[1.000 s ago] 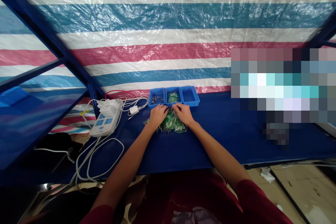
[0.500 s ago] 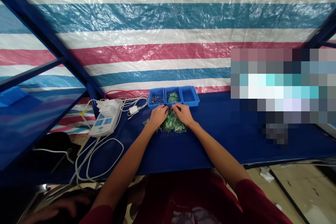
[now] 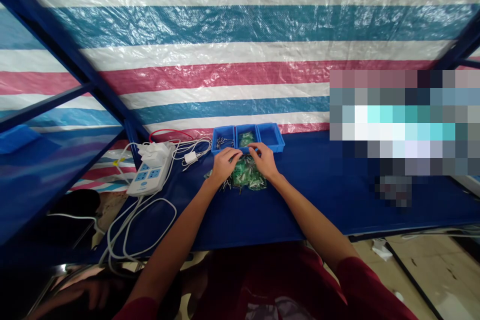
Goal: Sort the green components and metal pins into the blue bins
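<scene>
The person wears a dark red shirt (image 3: pixel 225 280), and its cloth looks almost black where the shadow is deep. The left sleeve (image 3: pixel 140 308) and the right sleeve (image 3: pixel 371 285) have the same red colour, a little brighter on the right one. Both sleeves are short and end around the elbow, so the forearms are bare. On the front of the shirt there is a print (image 3: pixel 275 308) in grey, whitish and dark patches; the lower border of the view cuts it, and its motif I cannot tell. The left hand (image 3: pixel 225 163) and the right hand (image 3: pixel 265 160) are also bare.
</scene>
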The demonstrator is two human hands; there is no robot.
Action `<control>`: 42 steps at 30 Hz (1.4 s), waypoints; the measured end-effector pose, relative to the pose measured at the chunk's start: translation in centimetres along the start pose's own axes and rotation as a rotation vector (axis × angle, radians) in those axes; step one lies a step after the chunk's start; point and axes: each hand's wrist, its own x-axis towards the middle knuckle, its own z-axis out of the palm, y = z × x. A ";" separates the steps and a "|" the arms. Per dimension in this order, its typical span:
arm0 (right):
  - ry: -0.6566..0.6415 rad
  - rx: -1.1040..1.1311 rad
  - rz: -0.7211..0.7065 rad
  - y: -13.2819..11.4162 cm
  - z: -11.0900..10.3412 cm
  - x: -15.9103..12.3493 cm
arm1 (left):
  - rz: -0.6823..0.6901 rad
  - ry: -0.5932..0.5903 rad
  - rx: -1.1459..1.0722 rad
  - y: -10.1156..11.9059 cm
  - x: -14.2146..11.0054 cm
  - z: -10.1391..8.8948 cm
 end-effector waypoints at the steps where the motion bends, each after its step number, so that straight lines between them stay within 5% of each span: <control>1: -0.012 0.009 -0.007 0.0 0.0 0.0 | -0.030 0.022 -0.036 0.2 0.0 0.0; 9: -0.088 0.062 -0.060 0.1 0.4 -0.1 | -0.232 0.157 -0.261 0.3 -0.1 0.4; 18: -0.048 0.083 -0.048 -0.4 0.2 -0.1 | -0.081 0.001 -0.107 -0.2 0.1 0.3; 25: -0.246 0.384 0.121 -0.6 0.3 -0.2 | -0.152 -0.013 -0.236 0.0 0.1 0.0; 38: -0.114 0.333 0.200 -0.2 0.6 -0.1 | -0.237 0.187 -0.286 0.4 0.4 0.1; 42: -0.068 0.300 0.183 -0.1 0.5 -0.1 | -0.259 0.166 -0.365 0.2 0.3 0.1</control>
